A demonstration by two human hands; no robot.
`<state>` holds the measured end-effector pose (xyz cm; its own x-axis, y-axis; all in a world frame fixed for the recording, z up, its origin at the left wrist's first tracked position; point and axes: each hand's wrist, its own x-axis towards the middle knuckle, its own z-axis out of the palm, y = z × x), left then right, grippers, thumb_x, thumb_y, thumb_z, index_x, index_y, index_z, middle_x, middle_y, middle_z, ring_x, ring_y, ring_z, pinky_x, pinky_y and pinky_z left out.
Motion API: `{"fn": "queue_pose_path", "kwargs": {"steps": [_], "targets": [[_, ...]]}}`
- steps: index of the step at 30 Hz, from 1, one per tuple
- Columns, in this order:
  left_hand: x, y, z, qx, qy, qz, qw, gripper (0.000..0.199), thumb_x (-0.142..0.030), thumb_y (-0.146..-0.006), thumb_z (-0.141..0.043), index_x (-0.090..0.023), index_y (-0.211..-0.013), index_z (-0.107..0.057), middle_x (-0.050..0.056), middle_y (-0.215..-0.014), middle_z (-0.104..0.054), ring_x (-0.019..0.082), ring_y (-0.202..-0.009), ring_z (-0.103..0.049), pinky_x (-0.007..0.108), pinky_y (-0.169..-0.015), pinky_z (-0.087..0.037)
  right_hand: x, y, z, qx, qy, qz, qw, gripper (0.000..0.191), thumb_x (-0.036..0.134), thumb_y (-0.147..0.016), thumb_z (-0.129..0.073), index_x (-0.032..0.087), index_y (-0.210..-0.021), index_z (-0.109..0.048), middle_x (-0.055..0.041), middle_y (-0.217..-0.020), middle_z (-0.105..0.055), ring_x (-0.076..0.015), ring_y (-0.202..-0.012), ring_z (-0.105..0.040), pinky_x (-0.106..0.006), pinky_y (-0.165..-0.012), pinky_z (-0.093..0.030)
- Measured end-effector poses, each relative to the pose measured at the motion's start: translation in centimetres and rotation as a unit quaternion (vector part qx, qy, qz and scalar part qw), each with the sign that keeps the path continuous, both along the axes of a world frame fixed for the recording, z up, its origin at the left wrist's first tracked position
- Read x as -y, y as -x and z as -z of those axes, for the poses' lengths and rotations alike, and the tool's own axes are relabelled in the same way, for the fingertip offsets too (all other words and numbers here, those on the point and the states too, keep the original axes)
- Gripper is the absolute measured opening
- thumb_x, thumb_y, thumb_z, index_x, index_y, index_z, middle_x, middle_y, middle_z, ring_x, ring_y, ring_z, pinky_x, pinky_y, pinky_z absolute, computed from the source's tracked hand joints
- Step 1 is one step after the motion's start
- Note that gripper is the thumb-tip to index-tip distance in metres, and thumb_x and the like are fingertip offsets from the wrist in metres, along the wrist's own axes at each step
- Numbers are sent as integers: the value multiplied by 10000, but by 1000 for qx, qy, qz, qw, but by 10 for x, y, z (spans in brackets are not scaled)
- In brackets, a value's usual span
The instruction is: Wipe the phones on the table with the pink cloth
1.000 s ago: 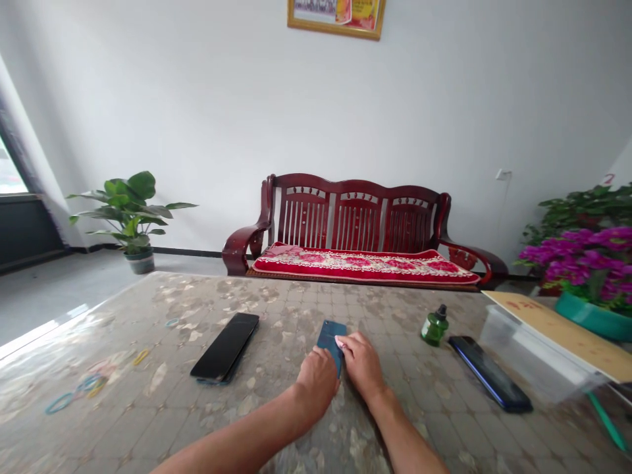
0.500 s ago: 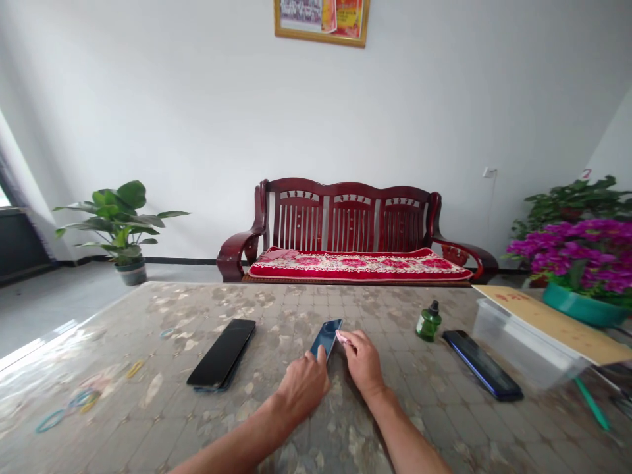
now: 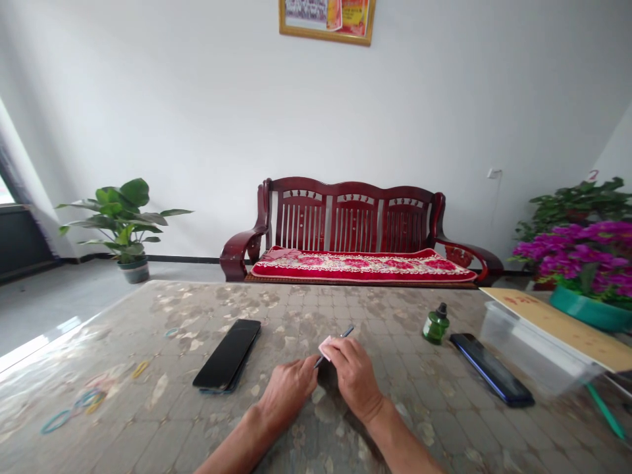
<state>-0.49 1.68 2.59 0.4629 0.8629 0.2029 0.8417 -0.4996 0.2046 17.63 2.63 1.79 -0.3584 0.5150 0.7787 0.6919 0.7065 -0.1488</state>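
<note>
A smartphone [image 3: 348, 331] stands nearly edge-on above the table, so only its thin side shows. At its lower end my left hand [image 3: 290, 388] is closed around it. My right hand [image 3: 356, 376] pinches a small pale pink cloth or tissue [image 3: 325, 346], which lies against the phone's edge. Fingers of the right hand hide part of the phone, and its screen is turned from view. A dark phone [image 3: 228, 355], with another flat layer beneath it, lies left of my hands.
On the right are a small green bottle [image 3: 436, 324], a blue-edged phone [image 3: 491, 370], a clear plastic box [image 3: 538, 355] under a tan envelope [image 3: 553, 322], and a green stick [image 3: 605, 411]. Several rubber bands [image 3: 56, 421] lie at the left. A red wooden bench [image 3: 353, 217] stands behind the table [image 3: 162, 434].
The held phone has turned from face-up to edge-on. My left hand has gone from fingers on its screen to gripping its end; the right has brought the cloth leftward onto its edge.
</note>
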Motion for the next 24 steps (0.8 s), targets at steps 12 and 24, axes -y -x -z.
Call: {"fn": "queue_pose_path", "kwargs": {"steps": [12,24], "targets": [[-6,1,12,31,-27,5,999,186,-121,-967,-390,-190,-945,-562,16,-788,-708,164,-747,-709,205,-635,-492,-7,-11,0,-28,-15,46,998,312,149,-977,-445,258,-1213,-617,-55,-1021,-659,-183,-964,-589,-347,-863,-489],[-7,6,10,41,6,7,999,200,-171,-990,-357,-202,-1009,-554,14,-808,-711,161,-779,-709,211,-676,-493,-20,-31,-4,-37,-22,101,994,313,115,-956,-429,252,-1111,-665,-48,-959,-656,-189,-911,-582,-339,-834,-488]]}}
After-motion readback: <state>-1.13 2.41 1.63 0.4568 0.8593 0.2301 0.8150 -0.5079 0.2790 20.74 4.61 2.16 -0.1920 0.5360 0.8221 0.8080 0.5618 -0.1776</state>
